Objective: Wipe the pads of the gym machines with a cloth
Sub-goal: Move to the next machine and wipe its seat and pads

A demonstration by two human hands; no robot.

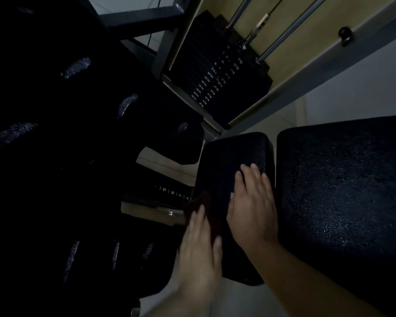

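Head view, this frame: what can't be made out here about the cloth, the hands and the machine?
- Cloth: dark red, blurred, mostly hidden under the left hand; its extent and fold are unclear.
- Left hand grip: blurred; pressing or pinching the cloth cannot be told.
- Small pad: its near end is hidden by the right hand and forearm.
- Large pad: cut off by the right edge.
- Weight stack: lower labels too small and dim.

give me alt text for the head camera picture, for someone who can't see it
Dim head-camera view, looking down: a left hand presses a dark red cloth on the left edge of a small black pad, while the right hand rests flat on the pad. A larger black pad lies to the right, a weight stack beyond.
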